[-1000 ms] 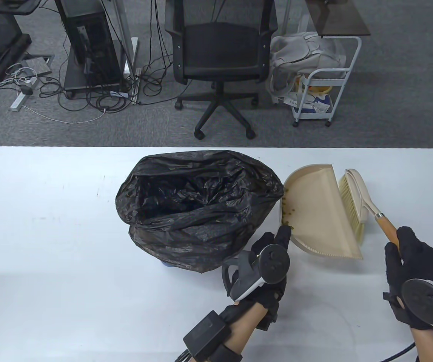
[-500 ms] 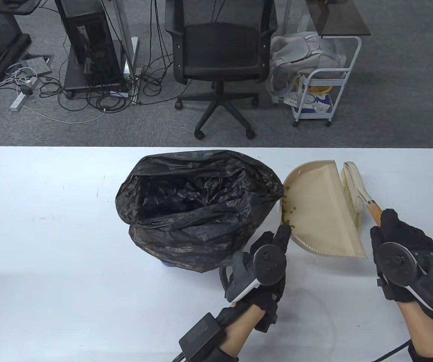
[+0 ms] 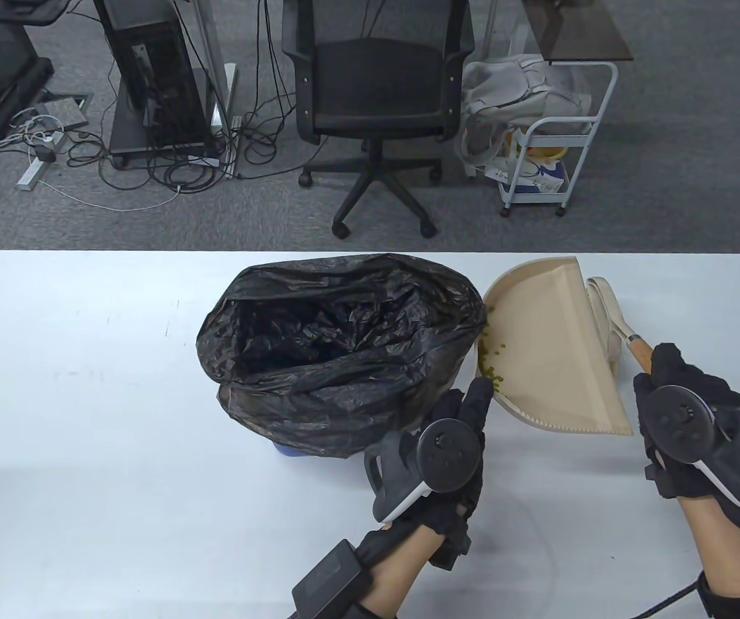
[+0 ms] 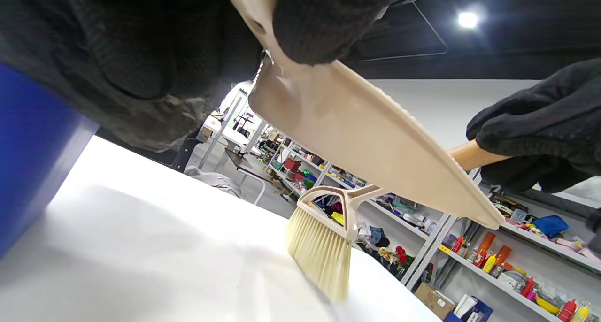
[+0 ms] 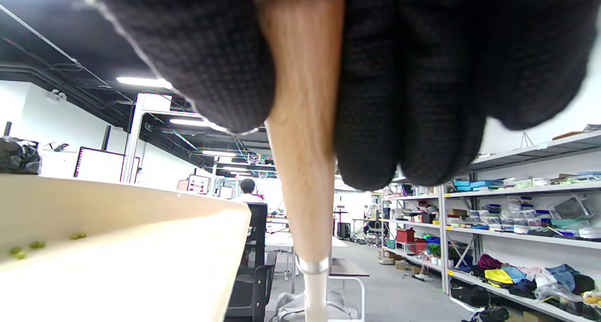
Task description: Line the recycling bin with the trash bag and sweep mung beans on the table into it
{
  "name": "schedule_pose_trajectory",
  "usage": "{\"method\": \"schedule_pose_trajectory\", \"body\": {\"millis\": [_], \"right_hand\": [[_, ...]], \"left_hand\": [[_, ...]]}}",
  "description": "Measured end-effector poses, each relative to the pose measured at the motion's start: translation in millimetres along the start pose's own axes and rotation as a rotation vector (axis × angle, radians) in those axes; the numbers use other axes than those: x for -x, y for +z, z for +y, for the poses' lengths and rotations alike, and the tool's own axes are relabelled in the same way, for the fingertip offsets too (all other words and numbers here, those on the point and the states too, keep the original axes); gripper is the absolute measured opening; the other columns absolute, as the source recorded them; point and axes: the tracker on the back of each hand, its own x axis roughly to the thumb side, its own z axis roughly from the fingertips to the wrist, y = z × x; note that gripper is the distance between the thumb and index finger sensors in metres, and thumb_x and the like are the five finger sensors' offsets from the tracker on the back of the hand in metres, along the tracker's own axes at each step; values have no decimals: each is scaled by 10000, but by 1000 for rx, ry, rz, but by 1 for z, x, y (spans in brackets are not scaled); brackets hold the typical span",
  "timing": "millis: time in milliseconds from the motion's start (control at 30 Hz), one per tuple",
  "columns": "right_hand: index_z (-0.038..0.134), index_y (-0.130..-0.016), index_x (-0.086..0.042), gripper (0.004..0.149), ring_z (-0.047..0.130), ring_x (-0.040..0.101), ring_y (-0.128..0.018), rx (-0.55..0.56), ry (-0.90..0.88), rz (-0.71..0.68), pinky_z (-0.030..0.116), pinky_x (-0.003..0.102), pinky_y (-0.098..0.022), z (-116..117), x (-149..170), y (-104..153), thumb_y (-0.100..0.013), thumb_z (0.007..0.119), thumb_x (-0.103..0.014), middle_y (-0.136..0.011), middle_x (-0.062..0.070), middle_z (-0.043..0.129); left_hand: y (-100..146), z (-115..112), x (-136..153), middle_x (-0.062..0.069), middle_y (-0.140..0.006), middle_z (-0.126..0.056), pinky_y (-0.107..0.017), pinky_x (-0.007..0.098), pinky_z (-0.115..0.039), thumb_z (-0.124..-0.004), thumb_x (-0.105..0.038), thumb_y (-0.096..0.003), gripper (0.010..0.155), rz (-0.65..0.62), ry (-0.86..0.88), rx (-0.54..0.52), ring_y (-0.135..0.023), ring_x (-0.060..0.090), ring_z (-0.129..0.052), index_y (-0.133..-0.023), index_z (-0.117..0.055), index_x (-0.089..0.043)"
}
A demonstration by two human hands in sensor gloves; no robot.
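A black trash bag lines the blue bin, its mouth open at the table's middle. My left hand grips the handle of a beige dustpan, which is lifted and tilted with its low side against the bag. Green mung beans lie along that low side. My right hand grips the wooden handle of the brush. The brush stands just behind the pan's raised right edge. In the left wrist view its bristles touch the table under the dustpan.
The white table runs wide to the left of the bag and in front of both hands. Beyond its far edge stand an office chair, a white cart and equipment with cables on the floor.
The dustpan has tilted higher, its right edge rising toward the bag, and the beans have gathered at its low left side. My right hand moved up and left, taking the brush behind the pan.
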Motion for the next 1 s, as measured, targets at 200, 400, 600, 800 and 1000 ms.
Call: {"method": "schedule_pose_trajectory", "body": {"millis": [200,400,600,800,1000], "right_hand": [[898,-885,35,538,1061,489,-545,-12,-30,36,858,610,-402,-1,7,-2,-466,884,-303,-641,278,1045],[896,-888,36,541,1061,490,-545,-29,-62,60,859,609,-401,-3,15,-2,-467,883,-302,-641,279,1045],[894,-889,34,541,1061,490,-543,-28,-58,58,859,608,-401,-2,14,0,-466,883,-304,-641,279,1044],[895,-889,35,542,1063,487,-542,-27,-47,47,861,607,-398,-1,9,0,-467,883,-306,-638,277,1046],[896,-888,34,541,1063,485,-542,-28,-45,47,861,606,-398,0,7,-1,-467,883,-307,-637,276,1047]], "left_hand": [[6,15,-5,294,-1071,-734,-592,628,-838,-783,-166,-528,645,-17,17,-20,-897,584,-842,-1134,-561,-184],[9,32,-10,295,-1071,-735,-594,626,-839,-783,-166,-530,643,-30,49,-55,-898,584,-841,-1134,-564,-184],[10,55,-11,296,-1072,-733,-594,627,-837,-783,-167,-531,644,-21,65,-93,-898,584,-841,-1136,-562,-185],[17,83,-7,302,-1069,-735,-589,632,-837,-788,-161,-529,643,-11,89,-135,-893,592,-841,-1135,-570,-180],[28,112,-6,303,-1070,-736,-590,632,-836,-789,-160,-530,644,-15,99,-176,-894,592,-840,-1136,-571,-178]]}}
